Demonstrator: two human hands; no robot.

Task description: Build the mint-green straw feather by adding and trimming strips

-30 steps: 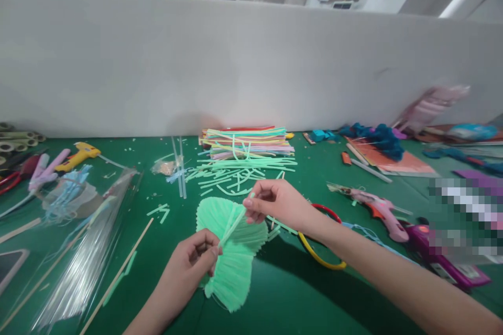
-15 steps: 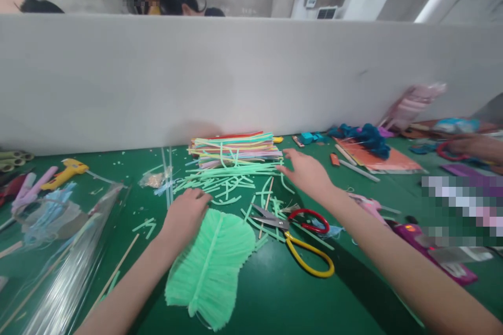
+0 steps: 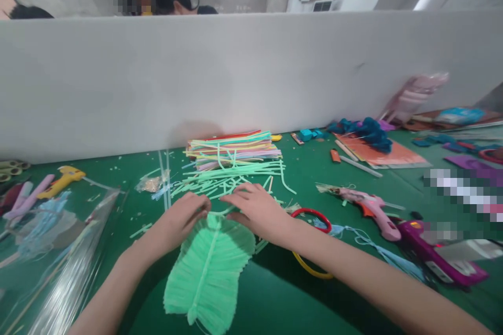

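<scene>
A light green leaf shape made of fuzzy pipe cleaners (image 3: 204, 277) lies on the green table in front of me, its midrib running up to a tip. Just above that tip, a short length of green pipe cleaner (image 3: 225, 211) spans the gap between my hands. My left hand (image 3: 183, 222) is closed at its left end, beside the leaf's upper edge. With fingers bent, my right hand (image 3: 259, 214) pinches its other end; the fingertips are partly hidden. Under my right wrist lie scissors with red and yellow handles (image 3: 314, 211), their blades covered.
A multicoloured pipe cleaner bundle (image 3: 236, 149) and loose green pieces (image 3: 208, 184) lie by the grey partition (image 3: 243, 73). To the right are a pink glue gun (image 3: 375, 209) and a purple device (image 3: 440, 256). Leftward are a yellow glue gun (image 3: 65, 180) and clear plastic wrap (image 3: 74, 272).
My right hand has come back from the bundle toward the leaf's tip, with a green pipe cleaner now between both hands. My left hand's fingers have closed, and my right arm now covers the scissor blades.
</scene>
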